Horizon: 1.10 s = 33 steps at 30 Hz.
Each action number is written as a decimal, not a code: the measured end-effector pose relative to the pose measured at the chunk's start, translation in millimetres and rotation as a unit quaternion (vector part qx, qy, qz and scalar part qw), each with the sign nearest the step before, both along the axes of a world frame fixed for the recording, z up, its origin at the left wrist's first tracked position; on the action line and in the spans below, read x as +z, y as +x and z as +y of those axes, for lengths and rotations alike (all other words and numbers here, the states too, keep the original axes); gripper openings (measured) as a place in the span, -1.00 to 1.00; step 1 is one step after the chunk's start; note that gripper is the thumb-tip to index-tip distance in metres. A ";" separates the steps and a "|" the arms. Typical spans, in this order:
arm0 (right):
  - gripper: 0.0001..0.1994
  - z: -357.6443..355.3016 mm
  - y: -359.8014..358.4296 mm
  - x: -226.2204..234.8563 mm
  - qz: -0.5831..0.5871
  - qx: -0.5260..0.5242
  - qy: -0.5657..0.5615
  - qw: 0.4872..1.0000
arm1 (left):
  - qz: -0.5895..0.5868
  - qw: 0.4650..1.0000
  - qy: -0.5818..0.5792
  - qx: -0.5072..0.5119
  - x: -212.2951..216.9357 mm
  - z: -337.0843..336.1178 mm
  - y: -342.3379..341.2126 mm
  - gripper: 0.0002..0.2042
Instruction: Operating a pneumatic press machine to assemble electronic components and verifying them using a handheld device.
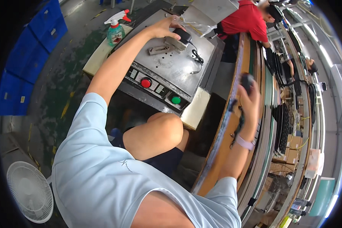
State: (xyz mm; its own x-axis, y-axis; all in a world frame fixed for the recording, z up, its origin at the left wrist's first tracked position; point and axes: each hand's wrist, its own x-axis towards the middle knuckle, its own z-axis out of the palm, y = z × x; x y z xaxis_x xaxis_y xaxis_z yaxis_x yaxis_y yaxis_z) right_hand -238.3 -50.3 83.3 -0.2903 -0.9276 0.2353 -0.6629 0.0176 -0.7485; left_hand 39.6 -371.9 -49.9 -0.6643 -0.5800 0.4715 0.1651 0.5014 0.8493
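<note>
left hand (167, 28) clamped on mouse (182, 36) at jig (165, 48), right hand (250, 97) gripping another mouse (247, 80); i'd seat it square before releasing.

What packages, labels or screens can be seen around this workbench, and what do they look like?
Spray bottle: left of the metal machine top, green with a white-and-red trigger and a red-and-white label.
Cardboard boxes: right, beside the conveyor, brown, with small pale labels.
Blue crates: stacked far left on the floor, small pale stickers.
Monitors: dark, along the line at upper right; too small to tell more.
</note>
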 end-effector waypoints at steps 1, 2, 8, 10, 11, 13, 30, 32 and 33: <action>-0.54 -23.4 3.8 -22.8 -0.065 0.014 0.001 0.998 | 0.011 1.000 0.019 0.002 5.2 1.7 0.7 -0.30; -0.53 -46.3 5.6 -39.9 -0.097 0.043 -0.002 0.994 | 0.021 0.999 0.037 0.006 10.8 3.3 3.3 -0.28; -0.47 -158.3 39.5 -90.3 -0.090 0.088 -0.045 0.991 | 0.137 0.956 0.238 -0.104 30.0 55.0 59.7 -0.18; -0.45 -181.7 59.1 -103.6 -0.023 0.180 -0.134 0.974 | 0.259 0.911 0.305 -0.100 24.0 105.3 83.9 -0.11; -0.45 -191.9 66.0 -106.9 -0.027 0.182 -0.134 0.974 | 0.321 0.885 0.322 -0.104 20.1 134.9 94.8 -0.03; -0.43 -208.2 79.7 -113.0 0.265 0.242 -0.181 0.915 | 0.390 0.828 0.375 -0.147 13.9 189.1 118.7 -0.15; 0.03 -18.3 127.9 -98.7 0.432 0.207 0.088 0.874 | -0.048 0.936 0.108 0.332 -43.8 219.6 147.3 -0.65; -0.03 -14.9 141.5 -91.0 0.275 0.260 0.046 0.924 | 0.082 0.958 0.161 0.224 -11.3 234.6 121.8 -0.64; -0.06 -9.3 149.1 -83.8 0.205 0.261 0.062 0.941 | 0.197 0.944 0.245 0.104 5.8 243.9 103.3 -0.63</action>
